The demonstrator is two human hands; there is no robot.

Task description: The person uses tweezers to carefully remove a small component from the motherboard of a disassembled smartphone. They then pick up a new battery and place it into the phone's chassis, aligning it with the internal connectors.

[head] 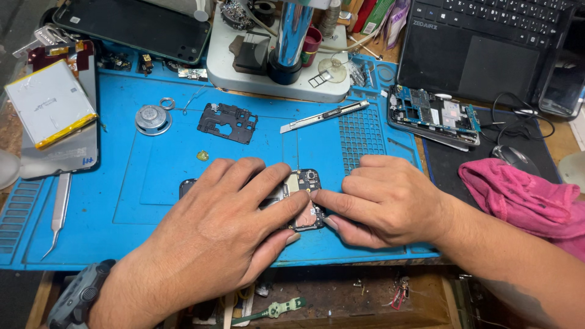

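Observation:
An opened dark phone (304, 207) lies on the blue work mat (152, 176), its inner parts showing between my hands. My left hand (225, 225) lies flat over most of the phone, fingers spread and pressing down on it. My right hand (384, 201) grips the phone's right end, with the forefinger tip and thumb pinched on a part at the phone's top end. Much of the phone is hidden under my left hand.
On the mat lie a black frame piece (226, 122), a round speaker (152, 119), a utility knife (323, 116) and tweezers (59, 210). A battery (49, 100) lies left, another opened phone (432, 116) right, a pink cloth (524, 198), a laptop (487, 42), a microscope base (274, 61).

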